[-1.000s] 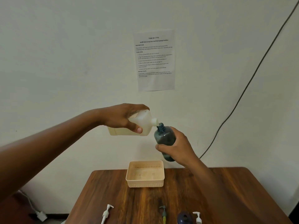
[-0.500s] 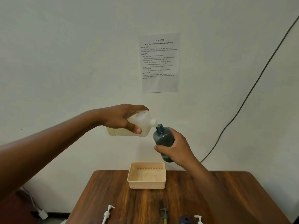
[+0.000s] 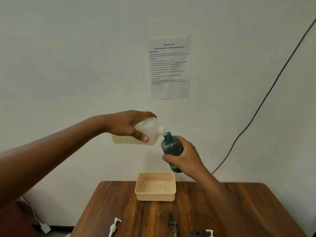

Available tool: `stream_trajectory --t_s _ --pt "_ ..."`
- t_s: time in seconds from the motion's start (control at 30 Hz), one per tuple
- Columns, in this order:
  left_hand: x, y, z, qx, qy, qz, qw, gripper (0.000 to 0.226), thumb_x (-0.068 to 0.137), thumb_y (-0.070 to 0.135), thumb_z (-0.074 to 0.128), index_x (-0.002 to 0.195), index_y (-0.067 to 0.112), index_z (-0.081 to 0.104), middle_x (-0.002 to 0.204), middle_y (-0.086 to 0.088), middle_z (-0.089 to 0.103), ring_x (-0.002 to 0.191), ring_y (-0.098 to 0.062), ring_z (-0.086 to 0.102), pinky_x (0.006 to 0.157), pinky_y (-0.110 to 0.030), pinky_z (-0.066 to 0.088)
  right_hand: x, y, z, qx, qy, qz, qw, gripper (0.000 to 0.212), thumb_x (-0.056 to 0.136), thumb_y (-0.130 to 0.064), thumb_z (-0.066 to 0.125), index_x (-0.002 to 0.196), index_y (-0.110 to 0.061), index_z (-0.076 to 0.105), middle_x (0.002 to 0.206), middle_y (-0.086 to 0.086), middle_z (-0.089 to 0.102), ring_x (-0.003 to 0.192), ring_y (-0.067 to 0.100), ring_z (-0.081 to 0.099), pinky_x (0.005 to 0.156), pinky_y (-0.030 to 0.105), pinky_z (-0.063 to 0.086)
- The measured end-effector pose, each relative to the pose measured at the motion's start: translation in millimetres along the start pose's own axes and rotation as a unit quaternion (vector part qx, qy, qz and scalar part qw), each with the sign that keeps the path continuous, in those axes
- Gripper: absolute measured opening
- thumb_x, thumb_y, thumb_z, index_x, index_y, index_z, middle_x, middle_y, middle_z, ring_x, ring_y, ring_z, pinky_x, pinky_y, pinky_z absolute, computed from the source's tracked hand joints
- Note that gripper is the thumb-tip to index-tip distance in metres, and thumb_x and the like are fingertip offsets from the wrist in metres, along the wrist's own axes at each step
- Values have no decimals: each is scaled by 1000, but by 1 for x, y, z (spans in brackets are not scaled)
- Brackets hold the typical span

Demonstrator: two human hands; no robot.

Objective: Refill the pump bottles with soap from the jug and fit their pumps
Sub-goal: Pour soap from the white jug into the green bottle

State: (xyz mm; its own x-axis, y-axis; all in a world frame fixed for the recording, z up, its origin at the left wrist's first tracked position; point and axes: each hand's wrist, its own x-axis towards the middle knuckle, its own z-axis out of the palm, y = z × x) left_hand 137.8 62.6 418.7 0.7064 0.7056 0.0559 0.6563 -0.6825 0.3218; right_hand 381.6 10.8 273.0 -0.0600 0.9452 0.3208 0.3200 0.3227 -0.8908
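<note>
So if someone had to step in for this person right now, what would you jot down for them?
Left hand grips the tilted jug, spout at the bottle mouth. Right hand holds the dark bottle above the table. Basket holds no bottles. Pumps lie loose at the near edge: white, green, white. Left: finish pouring, fit the pumps, fill any other bottles.

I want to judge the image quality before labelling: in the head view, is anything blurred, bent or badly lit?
Head view: light is soft and even, no glare. The jug and dark bottle are sharp. The paper notice has readable headings, but its small print is too fine to read. The table edges bow from the wide lens. The pumps at the bottom edge are cut off.
</note>
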Motion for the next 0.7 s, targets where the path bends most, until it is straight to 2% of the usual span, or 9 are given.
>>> stream_trajectory --t_s 0.07,0.27,0.4,0.53,0.7 --pt "0 0 0 -3 0 -1 1000 84 68 74 69 141 44 44 124 19 60 110 -7 61 81 -18 52 0 1 1 0 0 1 1000 73 63 -46 82 128 -42 50 122 -15 58 107 12 58 81 23 53" --pt "0 0 -1 7 -1 0 1000 85 68 75 67 143 43 43 126 16 60 111 -9 61 84 -20 53 0 0 2 2 -2 3 1000 63 66 -43 83 118 -51 47 113 -28 53 105 9 58 77 18 50" --pt "-1 1 -2 5 -1 -4 1000 81 68 74 69 140 47 44 120 24 60 108 -3 61 79 -16 50 0 0 3 0 3 -1 1000 65 65 -44 83 120 -49 49 115 -24 56 104 9 58 74 16 49" --pt "-1 1 -2 6 2 -5 1000 77 73 68 72 141 45 44 119 27 59 107 0 61 75 -12 49 -1 0 3 3 2 -2 1000 59 64 -45 82 113 -53 50 113 -26 55 103 6 58 74 16 49" --pt "-2 3 -3 4 3 -7 1000 72 75 63 74 139 47 45 115 29 60 105 6 60 72 -8 50 -1 2 4 0 5 0 1000 70 64 -45 83 126 -44 50 119 -18 58 106 10 58 82 25 55"
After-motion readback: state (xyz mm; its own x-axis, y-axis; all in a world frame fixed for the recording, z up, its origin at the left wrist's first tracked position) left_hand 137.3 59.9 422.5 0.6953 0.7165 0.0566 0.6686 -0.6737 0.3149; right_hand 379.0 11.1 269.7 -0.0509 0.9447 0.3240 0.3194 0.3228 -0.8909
